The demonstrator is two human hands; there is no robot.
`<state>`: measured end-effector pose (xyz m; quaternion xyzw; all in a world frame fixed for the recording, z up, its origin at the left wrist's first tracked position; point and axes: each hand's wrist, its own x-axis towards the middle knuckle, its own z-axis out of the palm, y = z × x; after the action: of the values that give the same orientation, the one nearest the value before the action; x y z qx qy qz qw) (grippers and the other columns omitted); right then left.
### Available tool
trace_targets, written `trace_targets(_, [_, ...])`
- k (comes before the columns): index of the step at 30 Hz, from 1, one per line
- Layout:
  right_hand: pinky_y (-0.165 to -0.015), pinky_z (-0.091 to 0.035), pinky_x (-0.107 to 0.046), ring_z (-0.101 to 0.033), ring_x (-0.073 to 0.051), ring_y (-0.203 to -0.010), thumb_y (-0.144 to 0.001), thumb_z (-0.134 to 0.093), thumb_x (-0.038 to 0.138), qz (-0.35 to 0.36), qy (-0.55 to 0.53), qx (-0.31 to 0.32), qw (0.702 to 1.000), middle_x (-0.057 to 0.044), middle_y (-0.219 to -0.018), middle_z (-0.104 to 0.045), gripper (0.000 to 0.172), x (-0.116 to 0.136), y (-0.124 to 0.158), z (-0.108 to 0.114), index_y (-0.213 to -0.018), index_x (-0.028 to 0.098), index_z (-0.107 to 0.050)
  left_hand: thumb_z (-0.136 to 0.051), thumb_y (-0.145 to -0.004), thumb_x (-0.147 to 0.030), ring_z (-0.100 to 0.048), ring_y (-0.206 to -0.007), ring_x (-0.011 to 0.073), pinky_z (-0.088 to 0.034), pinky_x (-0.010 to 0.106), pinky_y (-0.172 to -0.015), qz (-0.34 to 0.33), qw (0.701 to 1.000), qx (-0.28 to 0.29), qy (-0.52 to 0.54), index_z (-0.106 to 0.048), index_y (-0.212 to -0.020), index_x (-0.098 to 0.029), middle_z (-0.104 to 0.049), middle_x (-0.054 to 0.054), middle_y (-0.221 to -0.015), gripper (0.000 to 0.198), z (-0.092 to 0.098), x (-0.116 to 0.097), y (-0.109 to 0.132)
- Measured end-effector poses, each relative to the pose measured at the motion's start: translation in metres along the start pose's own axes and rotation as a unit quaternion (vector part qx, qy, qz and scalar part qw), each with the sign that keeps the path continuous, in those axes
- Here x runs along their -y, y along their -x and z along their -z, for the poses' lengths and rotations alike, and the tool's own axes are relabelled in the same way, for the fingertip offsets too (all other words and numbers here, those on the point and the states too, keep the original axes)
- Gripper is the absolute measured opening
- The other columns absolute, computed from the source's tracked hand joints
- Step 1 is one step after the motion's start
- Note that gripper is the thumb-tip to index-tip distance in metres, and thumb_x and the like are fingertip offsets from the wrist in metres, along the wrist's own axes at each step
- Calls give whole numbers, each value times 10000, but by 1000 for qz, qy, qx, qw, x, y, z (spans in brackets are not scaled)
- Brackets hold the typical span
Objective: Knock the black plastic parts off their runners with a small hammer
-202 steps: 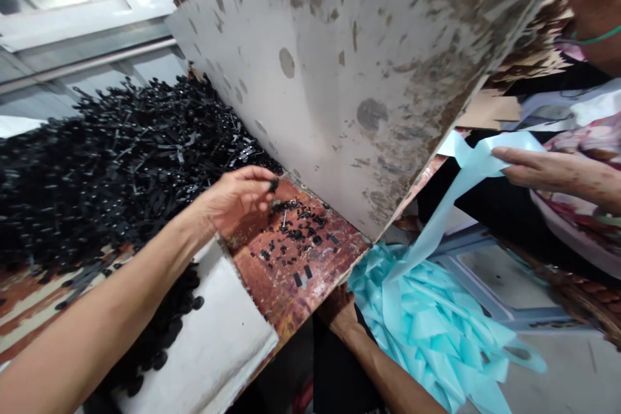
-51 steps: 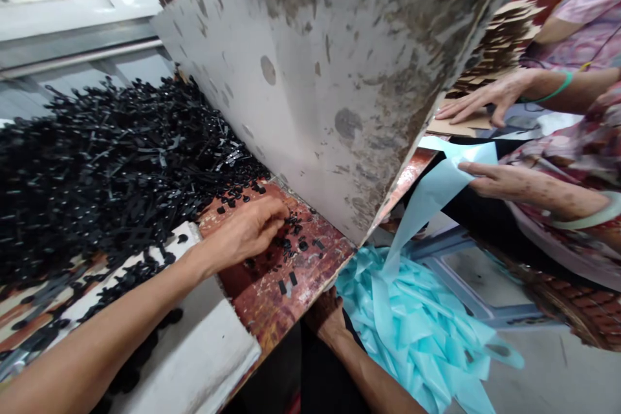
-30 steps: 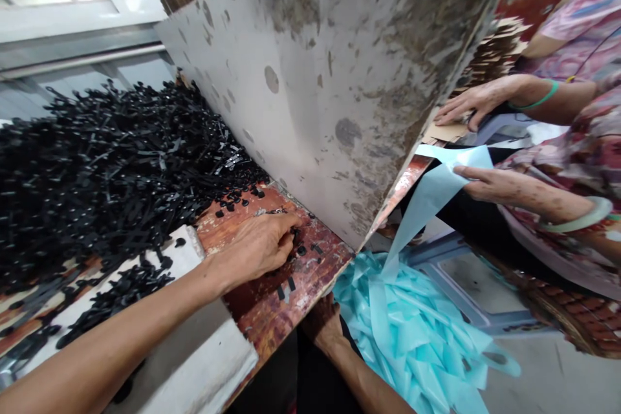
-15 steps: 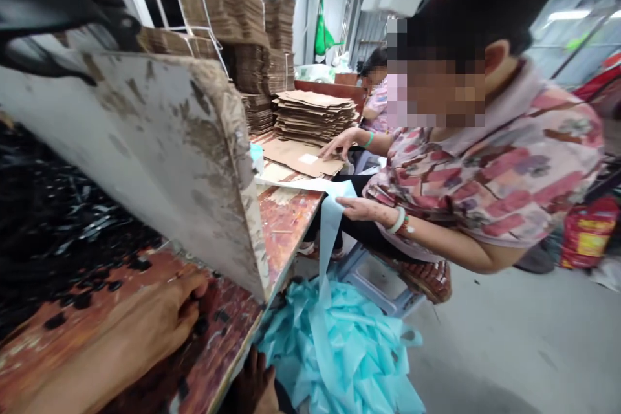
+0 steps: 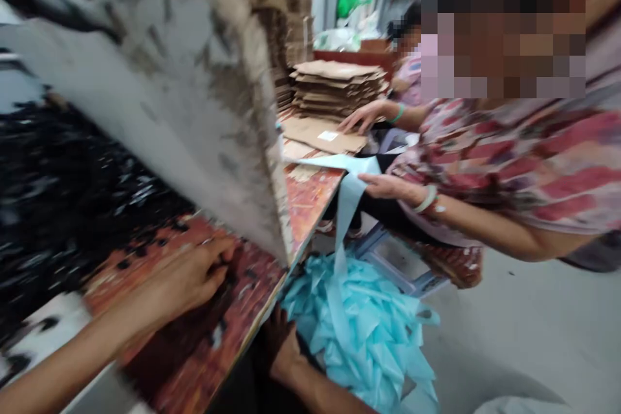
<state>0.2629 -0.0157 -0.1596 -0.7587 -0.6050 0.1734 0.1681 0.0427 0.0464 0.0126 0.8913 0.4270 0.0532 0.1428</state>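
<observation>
My left hand point(image 5: 201, 275) rests on the red-brown worn tabletop point(image 5: 194, 356), palm down with its fingers curled in; what they hold, if anything, is hidden. Small black pieces lie scattered round it, and a big heap of shiny black pieces point(image 5: 97, 162) lies behind. My right hand point(image 5: 281, 339) is below the table's edge in shadow, its fingers pointing up and seemingly apart, with no held thing visible. Beside it on the floor is a pile of light-blue strips point(image 5: 369, 330).
An upright, stained white board point(image 5: 194, 110) divides the table. Past it, a co-worker's hand point(image 5: 383, 184) holds a light-blue strip point(image 5: 352, 191); the other touches a brown paper sheet point(image 5: 310, 132). Stacks of brown paper point(image 5: 334, 87) stand behind. A blue stool point(image 5: 392, 259) is under the co-worker.
The view has shifted, so the co-worker appears larger and more to the right. More of both my forearms shows. A white object has come into view at lower left.
</observation>
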Motion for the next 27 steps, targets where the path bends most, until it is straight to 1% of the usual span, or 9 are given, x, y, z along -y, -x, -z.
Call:
trace_targets(2, [-899,-541,-458,-619,-238,-1084,-944,-602,354,16,-3,88,996,-101,-1279,-595,368,42,47,-58,-1264,175,-577,-393,-803,-248,-551,-630,192,-346,300,-615,17,997,51,-54,-545,-847,-232,-590,2,-694,159,7,-5,9])
trace_targets(3, [-922,-525,-479,-605,-253,-1117,-933,-616,356,23,1,123,992,-105,-1293,-587,381,56,65,-78,-1264,172,-577,-400,-784,-232,-551,-628,194,-341,300,-608,35,994,72,-71,-541,-849,-232,-586,0,-683,155,9,-7,11])
trace_targets(4, [-931,-509,-500,-581,-283,-1156,-912,-638,345,30,5,146,989,-123,-1300,-582,397,65,77,-92,-1262,166,-581,-405,-784,-226,-562,-649,199,-341,300,-611,44,992,84,-80,-544,-865,-233,-595,4,-696,161,11,-9,11])
trace_targets(6, [-926,-489,-525,-527,-342,-1219,-877,-654,307,42,15,169,985,-176,-1316,-567,427,71,84,-107,-1267,151,-583,-418,-780,-209,-583,-684,205,-345,297,-615,59,990,92,-92,-556,-881,-239,-614,6,-721,174,13,-12,11])
trace_targets(9, [-890,-482,-526,-499,-373,-1228,-849,-639,260,49,28,170,984,-223,-1320,-549,460,65,76,-110,-1291,149,-567,-437,-787,-200,-591,-685,210,-344,294,-605,71,987,89,-111,-578,-896,-253,-615,2,-707,186,14,-16,9])
trace_targets(13, [-873,-474,-518,-510,-379,-1198,-831,-636,251,50,40,163,984,-219,-1313,-551,486,62,73,-106,-1302,167,-553,-444,-799,-210,-597,-692,218,-330,299,-593,71,983,101,-134,-582,-915,-251,-619,12,-710,185,14,-18,7])
trace_targets(19, [-851,-486,-502,-533,-369,-1164,-852,-607,285,55,47,160,985,-218,-1292,-558,469,64,77,-108,-1302,165,-553,-449,-794,-214,-576,-676,195,-329,293,-582,74,984,110,-120,-548,-786,-229,-632,21,-742,100,11,-14,0])
trace_targets(23, [-833,-487,-501,-538,-370,-1152,-884,-555,313,56,47,157,985,-221,-1272,-564,449,62,76,-110,-1304,155,-552,-476,-727,-180,-521,-618,167,-335,281,-577,64,991,94,-70,-539,-717,-219,-575,-3,-669,75,9,-6,-5])
trace_targets(27, [-856,-476,-497,-527,-364,-1169,-844,-600,267,55,47,156,985,-214,-1287,-562,479,60,76,-112,-1311,172,-545,-463,-707,-216,-464,-574,135,-339,258,-566,59,994,77,56,-541,-658,-203,-521,-26,-603,92,10,3,-3])
